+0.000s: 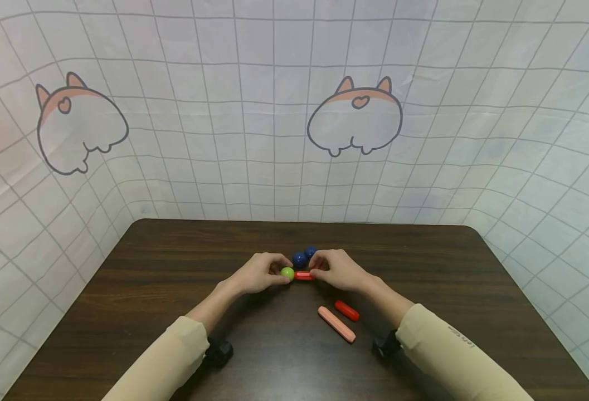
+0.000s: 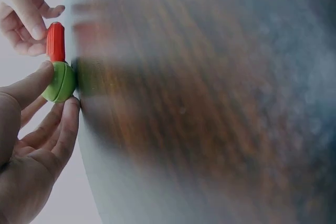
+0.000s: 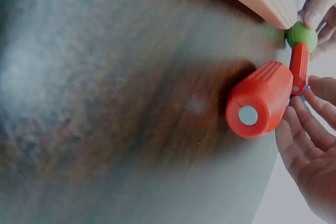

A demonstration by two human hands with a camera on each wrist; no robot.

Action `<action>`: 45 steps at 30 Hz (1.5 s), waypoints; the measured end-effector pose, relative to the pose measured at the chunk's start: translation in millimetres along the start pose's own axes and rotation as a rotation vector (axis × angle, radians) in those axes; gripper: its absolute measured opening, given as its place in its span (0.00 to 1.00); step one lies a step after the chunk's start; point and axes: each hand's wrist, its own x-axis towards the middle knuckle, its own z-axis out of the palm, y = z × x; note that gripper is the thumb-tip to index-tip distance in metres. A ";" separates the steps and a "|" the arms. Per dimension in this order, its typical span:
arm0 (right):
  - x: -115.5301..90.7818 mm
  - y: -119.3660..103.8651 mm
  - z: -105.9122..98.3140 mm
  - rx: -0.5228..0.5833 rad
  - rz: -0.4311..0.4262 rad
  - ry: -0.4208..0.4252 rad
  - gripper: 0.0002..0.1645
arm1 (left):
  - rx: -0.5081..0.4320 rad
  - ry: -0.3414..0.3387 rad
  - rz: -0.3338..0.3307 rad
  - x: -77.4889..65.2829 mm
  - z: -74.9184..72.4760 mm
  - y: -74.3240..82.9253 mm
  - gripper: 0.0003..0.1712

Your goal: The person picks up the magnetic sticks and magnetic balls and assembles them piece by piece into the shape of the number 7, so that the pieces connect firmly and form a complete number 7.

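Note:
A light-green ball [image 1: 287,273] sits against one end of a short red magnetic stick [image 1: 303,275] near the table's middle. My left hand [image 1: 260,273] pinches the ball between thumb and fingers, as the left wrist view also shows. At the stick's other end is my right hand [image 1: 341,269], its thumb and fingertips gripping that end. Just behind the stick lie two dark-blue balls, one nearer [image 1: 299,259] and one farther [image 1: 311,252], close to the right fingers. In the right wrist view the stick [image 3: 299,66] and the green ball [image 3: 302,36] touch.
In front of my right hand lie a second short red stick [image 1: 346,310] and a longer salmon-pink stick [image 1: 336,324]. A silvery disc shows in the loose red stick's end [image 3: 248,115]. Behind the dark wooden table [image 1: 174,245] hangs a white gridded cloth [image 1: 254,111].

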 end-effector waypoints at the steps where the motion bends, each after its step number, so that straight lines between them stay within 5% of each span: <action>1: 0.5 0.7 -0.5 -0.001 0.007 0.005 0.07 | 0.000 0.000 0.001 0.1 -0.2 -0.5 0.16; 9: 7.6 9.6 -6.0 -0.021 0.032 0.088 0.04 | 0.009 0.001 0.003 0.9 -0.1 -2.0 0.17; 17: 14.4 18.7 -11.8 -0.011 0.087 0.150 0.12 | 0.014 0.000 -0.009 2.1 -1.2 -3.7 0.17; 32: 27.0 19.0 -9.9 -0.043 0.082 0.031 0.28 | -0.001 0.006 -0.040 0.6 -2.0 -3.7 0.16; 45: 29.0 17.9 -6.1 -0.086 0.079 0.038 0.23 | -0.020 0.010 -0.035 -0.6 -2.0 -3.9 0.15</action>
